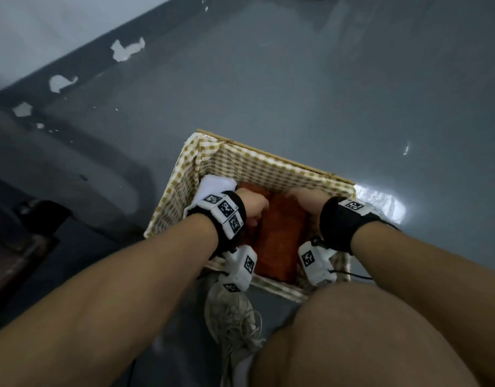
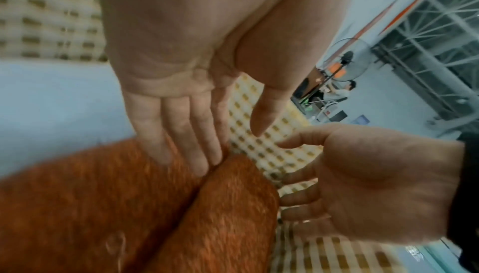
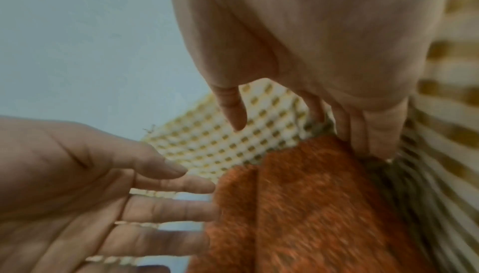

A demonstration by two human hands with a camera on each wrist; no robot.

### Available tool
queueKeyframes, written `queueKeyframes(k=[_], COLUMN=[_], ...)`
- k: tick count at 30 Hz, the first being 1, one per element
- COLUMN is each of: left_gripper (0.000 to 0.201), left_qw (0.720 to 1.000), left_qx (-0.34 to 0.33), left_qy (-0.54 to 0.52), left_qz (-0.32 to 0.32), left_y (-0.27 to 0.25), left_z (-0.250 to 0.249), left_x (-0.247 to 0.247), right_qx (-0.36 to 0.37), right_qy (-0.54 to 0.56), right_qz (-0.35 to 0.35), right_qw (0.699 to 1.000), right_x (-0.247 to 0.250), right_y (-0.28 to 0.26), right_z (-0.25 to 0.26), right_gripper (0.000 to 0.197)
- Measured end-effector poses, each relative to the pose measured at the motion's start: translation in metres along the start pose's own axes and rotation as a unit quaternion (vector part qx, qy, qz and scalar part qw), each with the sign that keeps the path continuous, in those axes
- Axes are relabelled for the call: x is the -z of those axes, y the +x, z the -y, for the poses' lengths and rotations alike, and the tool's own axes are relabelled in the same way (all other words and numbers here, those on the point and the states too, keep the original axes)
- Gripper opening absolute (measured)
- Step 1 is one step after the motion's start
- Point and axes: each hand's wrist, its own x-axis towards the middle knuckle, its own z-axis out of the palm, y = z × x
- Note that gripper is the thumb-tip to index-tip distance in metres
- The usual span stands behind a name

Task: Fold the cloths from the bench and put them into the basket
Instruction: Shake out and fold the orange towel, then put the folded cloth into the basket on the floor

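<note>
A wicker basket [image 1: 271, 153] with a beige checked liner stands on the grey floor. Inside it lies a folded orange cloth [image 1: 280, 241], with a white cloth [image 1: 214, 185] at its left end. Both hands are down in the basket. My left hand [image 1: 254, 205] lies with straight fingers [image 2: 197, 150] against the orange cloth [image 2: 116, 205], thumb apart. My right hand [image 1: 306, 199] has straight fingers [image 3: 373, 134] down the other side of the cloth [image 3: 311, 205], between it and the liner. Neither hand curls round the cloth. The fingertips are hidden in the head view.
My knee [image 1: 366, 339] and a white laced shoe [image 1: 232, 317] are right against the basket's near side. A dark grey structure [image 1: 59, 169] stands to the left. Bare grey floor [image 1: 324, 79] lies beyond and to the right of the basket.
</note>
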Motion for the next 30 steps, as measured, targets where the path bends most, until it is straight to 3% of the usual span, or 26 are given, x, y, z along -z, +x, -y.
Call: queueKeyframes(k=[3,6,8,10,13,15,18,21,25,28,30], left_gripper=[0.026,0.010,0.011,0.013,0.013,0.007,0.018,0.016,0.012,0.033,0.047], left_qw=[0.996,0.990,0.983,0.976,0.963,0.954,0.943,0.934,0.908,0.894,0.880], left_qx=[-0.055,-0.120,-0.151,-0.171,-0.180,-0.166,-0.125,-0.069,0.011,0.048,0.086], left_qy=[-0.067,-0.046,-0.035,-0.028,-0.078,-0.087,-0.068,-0.030,0.027,0.061,0.110], left_qz=[-0.011,-0.063,-0.098,-0.130,-0.183,-0.235,-0.301,-0.349,-0.418,-0.442,-0.453], left_y=[-0.032,-0.075,-0.105,-0.141,-0.197,-0.232,-0.281,-0.325,-0.363,-0.368,-0.363], left_z=[-0.003,0.006,0.019,0.037,0.076,0.113,0.175,0.239,0.314,0.357,0.381], left_x=[0.036,0.080,0.113,0.144,0.188,0.213,0.244,0.260,0.264,0.260,0.259], right_qx=[0.071,0.175,0.253,0.298,0.358,0.393,0.428,0.443,0.502,0.551,0.557], right_qy=[-0.117,-0.289,-0.334,-0.308,-0.322,-0.336,-0.361,-0.385,-0.434,-0.496,-0.521], right_qz=[0.016,0.010,0.075,0.170,0.235,0.257,0.308,0.342,0.328,0.287,0.281], right_qw=[0.990,0.941,0.905,0.887,0.844,0.817,0.769,0.734,0.672,0.607,0.582], right_x=[-0.001,-0.018,-0.043,-0.075,-0.130,-0.174,-0.243,-0.310,-0.382,-0.414,-0.427], right_y=[-0.027,-0.073,-0.106,-0.142,-0.192,-0.222,-0.267,-0.304,-0.346,-0.362,-0.360], right_z=[0.037,0.084,0.116,0.144,0.179,0.192,0.200,0.197,0.187,0.179,0.168], right_gripper=[0.045,0.046,0.038,0.025,0.019,0.018,0.019,0.023,0.026,0.029,0.031])
